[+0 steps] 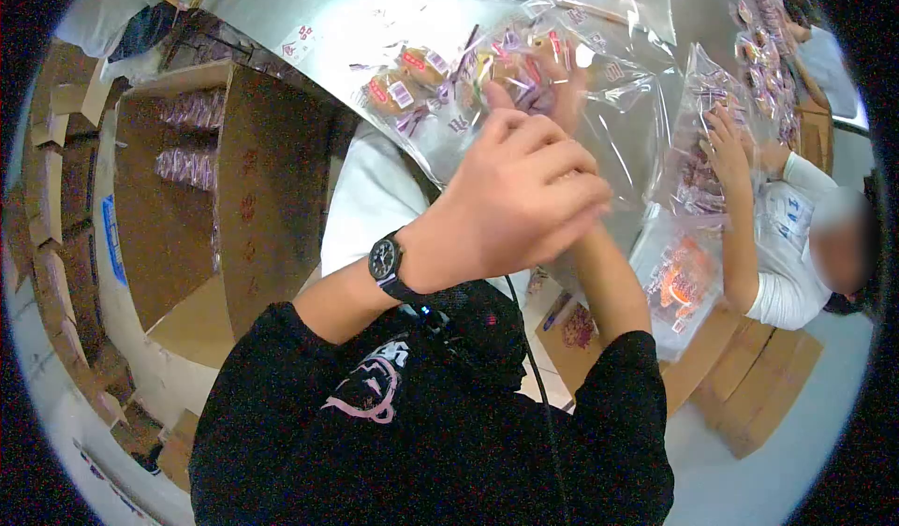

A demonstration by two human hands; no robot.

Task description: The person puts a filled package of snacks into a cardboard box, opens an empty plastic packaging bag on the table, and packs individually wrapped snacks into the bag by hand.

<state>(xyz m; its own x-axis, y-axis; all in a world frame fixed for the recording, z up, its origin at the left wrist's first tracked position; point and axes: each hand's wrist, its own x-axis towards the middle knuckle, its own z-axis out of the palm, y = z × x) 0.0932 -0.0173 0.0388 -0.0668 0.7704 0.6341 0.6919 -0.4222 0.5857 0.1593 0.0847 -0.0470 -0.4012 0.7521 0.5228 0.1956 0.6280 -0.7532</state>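
**Head view: hands overlapped beside clear film and packets**

Far left of both hands stood an open carton (272, 180) with packs inside. Nearer, the left wrist carried a watch (384, 259). Beyond it, on the metal table (375, 11), two labelled packets (393, 94) lay left of the fingers; whether film covered them was unclear.

More wrapped packets (510, 72) lay just past the hands, bunched by the right fingers. The left hand (529, 184) crossed in front of the right wrist, fingers curled; anything in its grip was hidden, and contact between the hands could not be confirmed. The right hand (569, 91) reached up to the packets, partly masked; could not tell whether it gripped one. A large clear bag (627, 95) spread out to its right.

Judged technique: uncrossing the wrists would have freed the reach; steadying the film with one hand while the other guided packets, labels flat, would have limited snags and creasing.

Further right of the hands: printed bags (679, 287), then a co-worker's hand (729, 147) on other packs, so elbow room called for care.
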